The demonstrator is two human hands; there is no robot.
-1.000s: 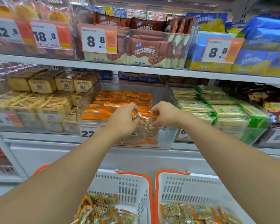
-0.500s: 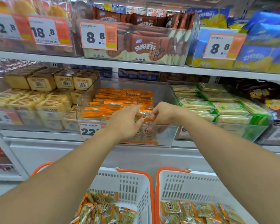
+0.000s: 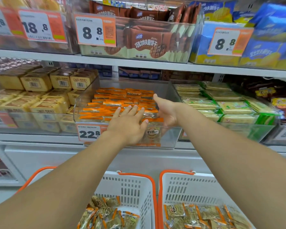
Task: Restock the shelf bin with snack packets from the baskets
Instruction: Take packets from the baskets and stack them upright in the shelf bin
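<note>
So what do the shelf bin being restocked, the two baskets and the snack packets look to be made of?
Shelf bin: clear, glossy rigid plastic, probably acrylic; packets and the price tag show through its front wall.
Baskets: white moulded plastic with slotted walls and orange rims, matte.
Snack packets: thin shiny film wrappers, orange with clear parts, judging by glints and crinkles; the exact film cannot be told.

Reaching into a clear shelf bin (image 3: pixel 170 138) on the middle shelf, both arms extended. Laying the left hand (image 3: pixel 128 123) flat, fingers straight, on orange snack packets (image 3: pixel 122 100) stacked in the bin. Holding the right hand (image 3: pixel 166 111) open, palm turned inward, thumb raised, against the packets' right edge. Showing a "22.8" price tag (image 3: pixel 89 133) on the bin front. Standing below: two white baskets with orange rims, left basket (image 3: pixel 135 187) and right basket (image 3: pixel 185 184), each carrying more packets.
</note>
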